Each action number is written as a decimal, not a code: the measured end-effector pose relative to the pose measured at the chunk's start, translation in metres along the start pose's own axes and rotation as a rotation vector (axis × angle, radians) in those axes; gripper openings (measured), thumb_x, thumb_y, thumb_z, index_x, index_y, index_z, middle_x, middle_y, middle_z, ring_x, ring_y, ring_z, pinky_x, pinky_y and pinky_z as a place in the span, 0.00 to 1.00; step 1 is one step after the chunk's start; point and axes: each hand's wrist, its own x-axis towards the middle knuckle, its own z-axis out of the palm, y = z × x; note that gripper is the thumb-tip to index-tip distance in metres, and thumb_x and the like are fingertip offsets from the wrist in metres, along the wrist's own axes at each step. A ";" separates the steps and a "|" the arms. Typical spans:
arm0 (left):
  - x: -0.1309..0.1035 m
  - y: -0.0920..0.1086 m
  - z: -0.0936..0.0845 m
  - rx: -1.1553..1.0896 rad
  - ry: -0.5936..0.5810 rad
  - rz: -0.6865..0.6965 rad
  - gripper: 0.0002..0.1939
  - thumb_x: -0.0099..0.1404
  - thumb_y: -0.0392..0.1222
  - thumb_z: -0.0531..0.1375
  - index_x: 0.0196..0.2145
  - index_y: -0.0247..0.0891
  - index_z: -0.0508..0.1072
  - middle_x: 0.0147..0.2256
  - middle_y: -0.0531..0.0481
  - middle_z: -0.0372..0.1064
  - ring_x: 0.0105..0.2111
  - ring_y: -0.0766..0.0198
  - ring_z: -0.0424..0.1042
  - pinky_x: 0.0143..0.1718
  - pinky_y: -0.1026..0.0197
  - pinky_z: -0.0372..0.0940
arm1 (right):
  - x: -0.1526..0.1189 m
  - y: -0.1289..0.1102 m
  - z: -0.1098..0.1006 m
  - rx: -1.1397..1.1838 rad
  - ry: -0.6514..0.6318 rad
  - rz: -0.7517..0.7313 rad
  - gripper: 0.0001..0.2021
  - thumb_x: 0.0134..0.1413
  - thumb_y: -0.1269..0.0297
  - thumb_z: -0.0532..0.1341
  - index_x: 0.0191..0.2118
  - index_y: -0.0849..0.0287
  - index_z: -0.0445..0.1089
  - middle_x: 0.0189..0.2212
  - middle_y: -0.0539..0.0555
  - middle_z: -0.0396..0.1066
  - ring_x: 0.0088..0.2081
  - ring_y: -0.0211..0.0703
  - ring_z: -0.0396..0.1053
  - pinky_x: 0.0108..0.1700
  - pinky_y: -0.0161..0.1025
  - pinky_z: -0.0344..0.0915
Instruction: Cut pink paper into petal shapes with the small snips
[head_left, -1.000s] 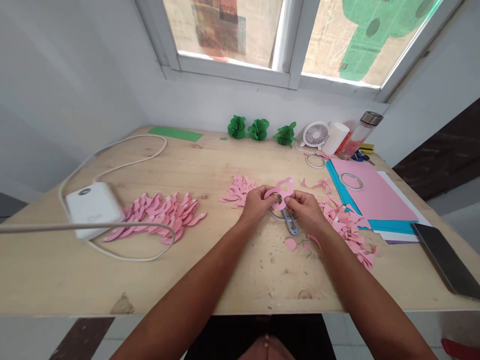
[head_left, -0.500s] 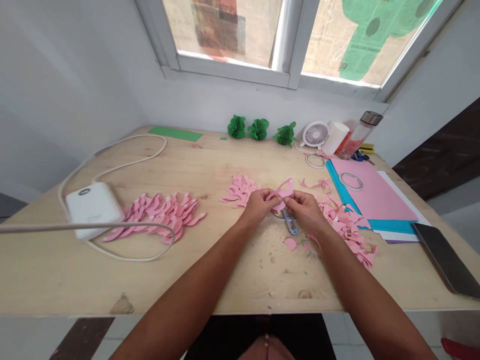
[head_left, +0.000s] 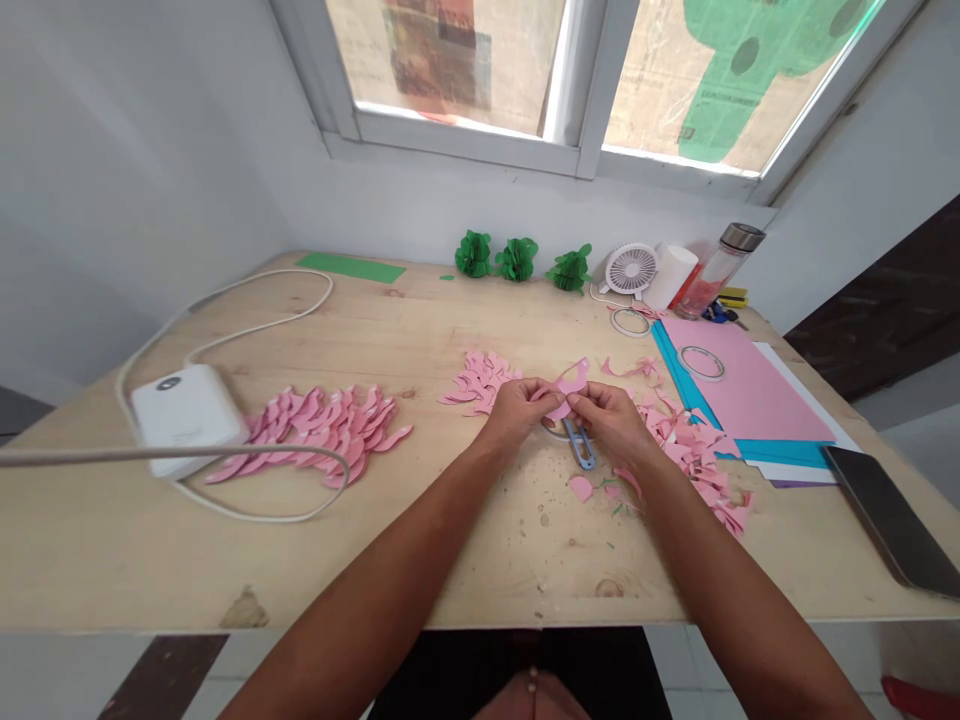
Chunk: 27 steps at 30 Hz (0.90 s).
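Note:
Both hands pinch one curved pink paper cutout between thumbs and fingers, a little above the table. My left hand grips its left side, and my right hand has the right side. Beneath the paper lies a blue-handled utility knife, its upper end hidden, beside a roll of tape that the hands mostly cover. A small pile of pink petal cutouts is just left of my left hand. Pink paper scraps spread out beyond my right hand.
A larger pile of pink cutouts lies left, near a white power bank with a looping cable. Green paper ornaments, a small fan and a bottle line the back. Coloured sheets and a phone are right.
The pink cutout has shifted slightly and its upper loop is tilted a bit differently between the fingers. Both hands stay in nearly the same place.

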 end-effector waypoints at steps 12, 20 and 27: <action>0.000 0.001 -0.002 -0.043 -0.061 -0.028 0.10 0.47 0.43 0.64 0.22 0.32 0.72 0.21 0.51 0.67 0.22 0.69 0.65 0.24 0.65 0.61 | -0.001 -0.004 -0.002 0.003 -0.017 0.013 0.14 0.42 0.54 0.65 0.25 0.61 0.67 0.17 0.45 0.62 0.19 0.30 0.54 0.22 0.31 0.49; 0.001 0.001 -0.004 -0.100 -0.175 0.013 0.13 0.48 0.47 0.65 0.22 0.31 0.72 0.22 0.50 0.68 0.22 0.69 0.65 0.25 0.65 0.60 | -0.003 -0.010 -0.005 -0.003 -0.051 0.045 0.14 0.42 0.54 0.66 0.25 0.61 0.69 0.19 0.48 0.66 0.21 0.30 0.58 0.24 0.31 0.54; -0.004 0.007 -0.003 -0.158 -0.283 -0.009 0.13 0.50 0.46 0.64 0.23 0.32 0.73 0.23 0.49 0.70 0.25 0.67 0.68 0.28 0.64 0.61 | -0.005 -0.013 -0.005 0.107 -0.087 0.081 0.14 0.41 0.54 0.67 0.25 0.60 0.68 0.20 0.48 0.67 0.20 0.30 0.58 0.25 0.31 0.56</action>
